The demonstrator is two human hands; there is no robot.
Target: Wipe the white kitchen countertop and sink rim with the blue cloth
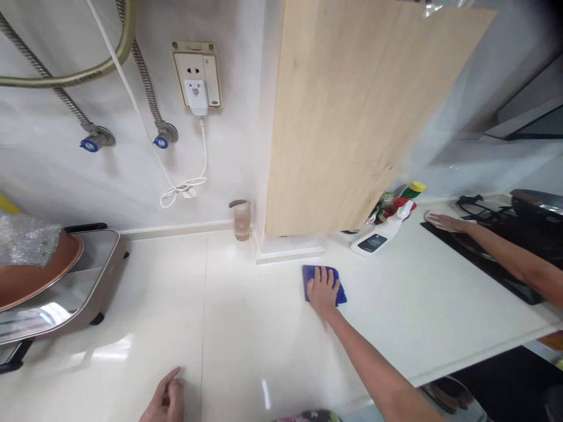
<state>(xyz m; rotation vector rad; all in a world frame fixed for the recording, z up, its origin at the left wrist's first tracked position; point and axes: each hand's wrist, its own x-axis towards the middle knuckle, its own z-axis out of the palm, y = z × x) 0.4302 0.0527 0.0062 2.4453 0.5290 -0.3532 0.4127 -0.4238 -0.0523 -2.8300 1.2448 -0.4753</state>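
Observation:
My right hand [323, 290] lies flat, fingers stretched out, on a folded blue cloth [339, 288] on the white countertop [229, 310], just in front of the base of a pale wooden cabinet [343, 117]. My left hand [166, 400] rests on the countertop at the bottom edge of the view, fingers loosely apart and holding nothing.
Another person's hand [442, 221] rests flat on a black stove [488, 258] at the right. A white device [377, 239] and bottles [407, 196] stand behind the cabinet. A small jar [241, 220] sits by the wall. A metal appliance [65, 287] stands at the left under a wall socket [196, 75].

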